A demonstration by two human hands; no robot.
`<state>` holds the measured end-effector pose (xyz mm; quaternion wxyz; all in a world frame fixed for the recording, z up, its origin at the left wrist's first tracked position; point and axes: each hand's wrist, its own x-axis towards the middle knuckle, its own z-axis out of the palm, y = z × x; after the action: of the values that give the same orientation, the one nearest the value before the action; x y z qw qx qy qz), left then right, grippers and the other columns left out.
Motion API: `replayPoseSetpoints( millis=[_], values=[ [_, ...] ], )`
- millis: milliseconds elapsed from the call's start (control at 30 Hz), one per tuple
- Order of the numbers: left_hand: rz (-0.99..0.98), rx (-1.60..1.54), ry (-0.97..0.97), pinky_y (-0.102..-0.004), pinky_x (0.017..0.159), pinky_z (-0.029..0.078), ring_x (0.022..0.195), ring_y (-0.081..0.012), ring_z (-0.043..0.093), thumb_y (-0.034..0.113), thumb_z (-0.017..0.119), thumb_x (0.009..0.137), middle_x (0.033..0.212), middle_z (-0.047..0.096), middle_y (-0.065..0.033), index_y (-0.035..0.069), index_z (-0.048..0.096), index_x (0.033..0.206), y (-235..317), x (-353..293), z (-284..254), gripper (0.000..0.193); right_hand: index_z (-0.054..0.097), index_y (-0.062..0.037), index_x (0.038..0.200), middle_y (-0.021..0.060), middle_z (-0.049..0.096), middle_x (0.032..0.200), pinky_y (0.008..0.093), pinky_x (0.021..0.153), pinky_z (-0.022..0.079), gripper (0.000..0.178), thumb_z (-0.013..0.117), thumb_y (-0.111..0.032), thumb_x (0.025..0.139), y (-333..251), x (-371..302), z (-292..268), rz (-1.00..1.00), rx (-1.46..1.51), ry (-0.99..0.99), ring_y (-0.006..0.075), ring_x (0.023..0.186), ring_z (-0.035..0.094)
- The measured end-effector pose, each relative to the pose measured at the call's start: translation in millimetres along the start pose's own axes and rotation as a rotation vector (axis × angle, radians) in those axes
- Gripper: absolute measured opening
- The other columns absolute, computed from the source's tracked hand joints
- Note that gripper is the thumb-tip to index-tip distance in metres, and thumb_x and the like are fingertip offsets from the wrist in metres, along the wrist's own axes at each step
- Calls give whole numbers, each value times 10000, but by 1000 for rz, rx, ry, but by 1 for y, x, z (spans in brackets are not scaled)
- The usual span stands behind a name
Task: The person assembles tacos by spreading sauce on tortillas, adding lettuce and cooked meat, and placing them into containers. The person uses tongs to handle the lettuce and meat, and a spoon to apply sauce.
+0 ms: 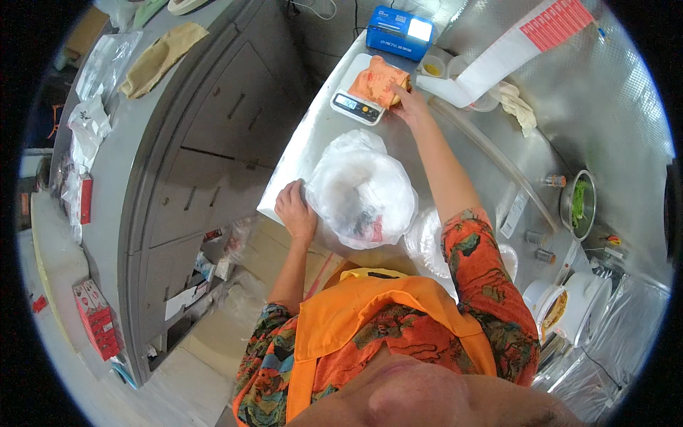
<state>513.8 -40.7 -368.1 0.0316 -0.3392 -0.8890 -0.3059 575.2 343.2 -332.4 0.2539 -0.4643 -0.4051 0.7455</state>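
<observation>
A white digital kitchen scale (353, 107) stands on the far part of the metal-topped table. Lying on it is an orange printed paper food bag (375, 80), with something golden-brown showing at its right end. My right hand (407, 104) reaches out and grips that end of the bag, its fingertips partly hidden. My left hand (294, 213) rests at the table's left edge, fingers apart, holding nothing visible. Beside it is a round container (364, 188) covered by a clear plastic bag, its rim close to my fingertips. Inside show crumpled plastic and a red patch.
Behind the scale stands a blue box (400, 33), with clear tubs (432, 66) and a long red-and-white paper strip (491, 60) to its right. Farther right are a metal bowl of greens (579, 203) and white pots (580, 307). A grey cabinet (203, 142) borders the left.
</observation>
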Motion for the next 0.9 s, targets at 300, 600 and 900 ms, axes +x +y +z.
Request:
replayPoseSetpoints(
  millis=[300, 600, 900],
  values=[
    [152, 60, 96, -466, 901, 462, 1057, -378, 582, 108, 597, 865, 1139, 656, -166, 42, 640, 1147, -5, -5, 16, 293, 567, 46, 1176, 106, 653, 1037, 310, 751, 512, 487, 765, -261, 853, -102, -199, -155, -517, -722, -62, 163, 871, 604],
    [49, -250, 145, -369, 838, 504, 983, -246, 587, 137, 604, 964, 1266, 491, -197, -22, 532, 1311, -37, -18, 25, 389, 528, -28, 1324, 166, 656, 1114, 356, 867, 508, 595, 767, -230, 818, -99, -461, -304, -455, -1207, 343, 283, 995, 654],
    [-69, -275, 107, -354, 841, 507, 1010, -235, 581, 113, 593, 972, 1246, 510, -145, -2, 528, 1336, -4, -165, -30, 388, 514, -28, 1225, 140, 658, 1067, 432, 782, 555, 552, 756, -223, 769, 37, -433, -364, -425, -1593, 319, 317, 998, 634]
  ],
)
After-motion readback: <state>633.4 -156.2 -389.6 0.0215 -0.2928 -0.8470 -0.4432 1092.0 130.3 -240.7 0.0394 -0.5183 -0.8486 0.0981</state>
